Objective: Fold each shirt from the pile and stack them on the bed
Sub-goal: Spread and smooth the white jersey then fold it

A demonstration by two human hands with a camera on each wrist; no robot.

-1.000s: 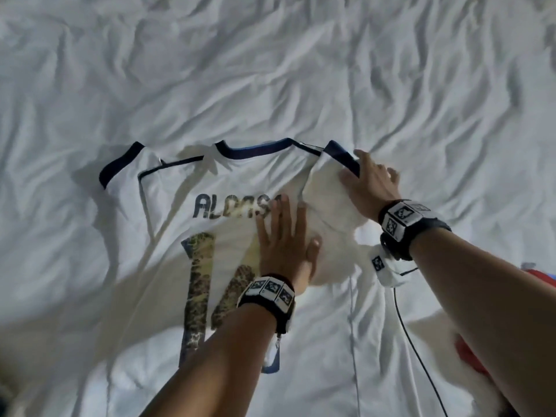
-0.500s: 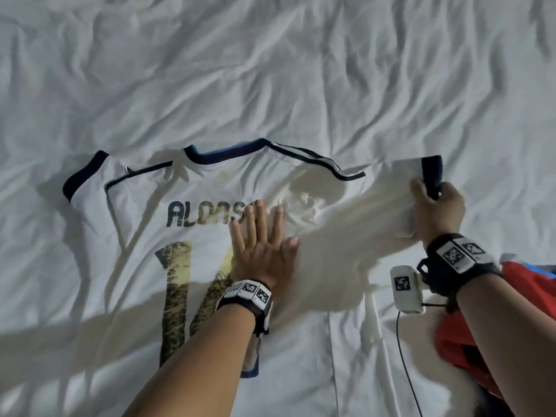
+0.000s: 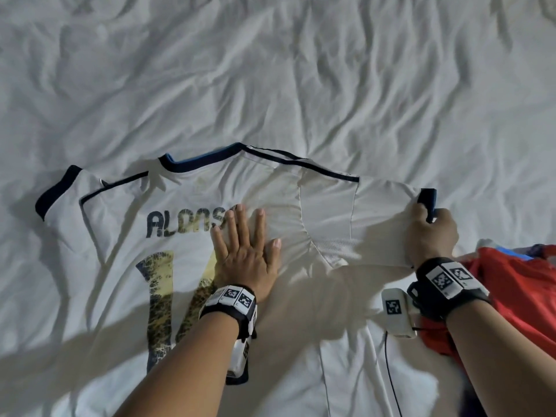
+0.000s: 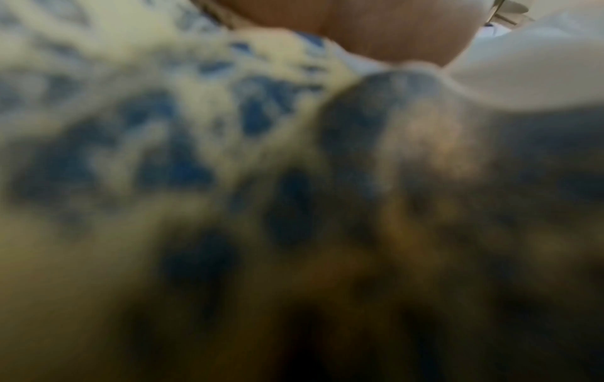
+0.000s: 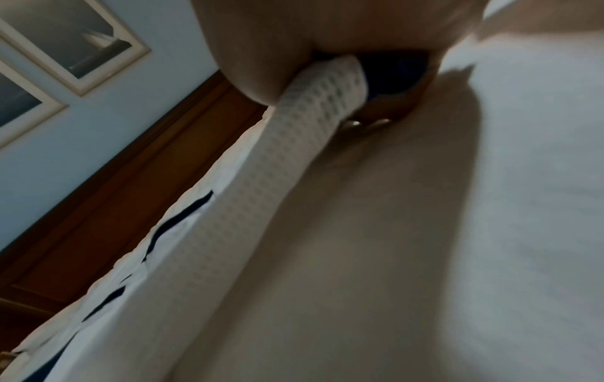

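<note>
The right hand [image 3: 431, 236] grips the cuff [image 3: 427, 200] of the shirt [image 3: 120, 251], holding the sleeve out sideways, farther right than a moment ago. The left hand [image 3: 243, 254] stays flat, fingers straight, pressing the shirt's back onto the bed [image 3: 270, 70]; its wrist view is blurred, probably print. Red clothes [image 3: 511, 296] lie beside the right wrist.

My head view looks steeply down on the bed [image 3: 301, 70] and shirt [image 3: 186, 191]. My left wrist view is pressed blurrily close against the shirt's print; my right wrist view looks along the sleeve [image 5: 294, 155], shared with the head view.
</note>
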